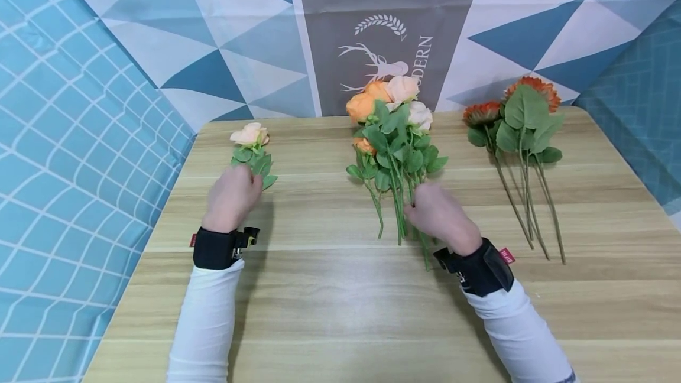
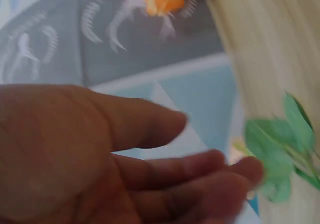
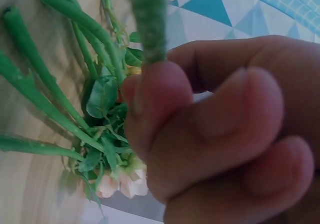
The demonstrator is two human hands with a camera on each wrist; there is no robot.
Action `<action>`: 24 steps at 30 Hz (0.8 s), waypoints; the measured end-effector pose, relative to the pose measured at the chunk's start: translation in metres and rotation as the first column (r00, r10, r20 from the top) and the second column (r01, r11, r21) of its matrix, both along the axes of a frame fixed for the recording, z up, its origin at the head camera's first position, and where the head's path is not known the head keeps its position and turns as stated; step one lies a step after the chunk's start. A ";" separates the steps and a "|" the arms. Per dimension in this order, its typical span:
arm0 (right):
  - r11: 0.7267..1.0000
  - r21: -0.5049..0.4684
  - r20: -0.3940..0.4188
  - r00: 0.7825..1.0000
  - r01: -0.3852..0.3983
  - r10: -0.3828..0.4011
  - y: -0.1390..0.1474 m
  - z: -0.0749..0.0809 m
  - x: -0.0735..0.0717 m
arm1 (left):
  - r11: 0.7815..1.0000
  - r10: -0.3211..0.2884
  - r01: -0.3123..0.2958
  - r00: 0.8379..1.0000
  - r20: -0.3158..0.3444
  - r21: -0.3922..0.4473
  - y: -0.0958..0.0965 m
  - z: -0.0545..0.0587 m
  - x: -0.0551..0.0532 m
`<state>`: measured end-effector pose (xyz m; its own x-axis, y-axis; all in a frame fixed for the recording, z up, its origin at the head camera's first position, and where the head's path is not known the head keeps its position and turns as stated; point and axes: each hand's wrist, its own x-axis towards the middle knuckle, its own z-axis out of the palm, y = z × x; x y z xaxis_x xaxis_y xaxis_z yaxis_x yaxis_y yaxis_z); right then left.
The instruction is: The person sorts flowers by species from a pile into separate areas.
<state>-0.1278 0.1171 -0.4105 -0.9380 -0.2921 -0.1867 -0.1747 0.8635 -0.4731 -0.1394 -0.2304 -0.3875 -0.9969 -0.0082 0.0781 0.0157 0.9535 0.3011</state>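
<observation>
At the table's left lies a single pale peach rose (image 1: pixel 250 135) with green leaves. My left hand (image 1: pixel 231 197) hovers just beside its leaves; in the left wrist view the thumb stands apart from loosely bent fingers, with nothing between them. A bunch of orange and pale pink roses (image 1: pixel 392 135) lies at the middle of the table's far side, stems toward me. My right hand (image 1: pixel 441 214) is at the stems' right side. In the right wrist view its thumb and fingers pinch one green stem (image 3: pixel 149 24); the flower on that stem cannot be made out.
Several rust-orange flowers (image 1: pixel 532 96) with long stems lie at the far right. The wooden table (image 1: pixel 330 312) backs onto a patterned cloth (image 1: pixel 213 28) that hangs behind it. A blue checked cloth (image 1: pixel 69 182) hangs along the left side.
</observation>
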 end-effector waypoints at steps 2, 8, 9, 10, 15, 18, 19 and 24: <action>1.000 0.003 0.013 1.000 -0.006 0.006 -0.001 -0.002 -0.001 | 0.999 0.017 -0.014 0.997 0.077 -0.033 -0.008 -0.003 0.000; 0.999 0.021 0.019 1.000 -0.025 0.025 -0.003 -0.006 -0.001 | 0.997 0.058 -0.046 0.977 0.204 -0.062 -0.020 -0.012 -0.005; 1.000 0.021 0.022 1.000 -0.023 0.023 -0.003 -0.006 -0.001 | 0.997 0.063 -0.051 0.975 0.213 -0.065 -0.021 -0.014 -0.006; 0.999 0.019 0.021 0.999 -0.025 0.025 -0.004 -0.007 -0.001 | 0.996 0.071 -0.057 0.972 0.223 -0.067 -0.021 -0.016 -0.006; 1.000 0.020 0.033 0.999 -0.021 0.021 -0.005 -0.009 -0.002 | 0.994 0.091 -0.073 0.963 0.252 -0.082 -0.024 -0.024 -0.009; 1.000 0.026 0.046 0.999 -0.018 0.017 -0.006 -0.009 -0.002 | 0.993 0.097 -0.076 0.957 0.272 -0.089 -0.025 -0.028 -0.009; 1.000 0.025 0.051 0.999 -0.016 0.014 -0.006 -0.008 -0.001 | 0.993 0.099 -0.077 0.956 0.277 -0.092 -0.025 -0.029 -0.009; 1.000 -0.001 0.060 0.998 0.000 0.000 -0.005 -0.005 0.000 | 0.992 0.099 -0.070 0.952 0.289 -0.108 -0.025 -0.032 -0.011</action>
